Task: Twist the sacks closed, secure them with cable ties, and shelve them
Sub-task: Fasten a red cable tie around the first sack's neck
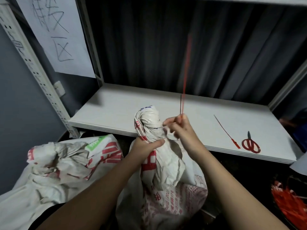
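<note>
Your left hand (146,145) grips the sack (159,156) neck to hold its twist while your right hand (179,128) pinches the tie (186,67), cinching it.

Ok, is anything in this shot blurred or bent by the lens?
Head view: the red cable tie pulled up by the right hand is smeared by motion blur, its top fading out; the left hand gripping the twisted sack looks sharp, as do the scissors. The wide lens bows the shelf edge and upright.
</note>
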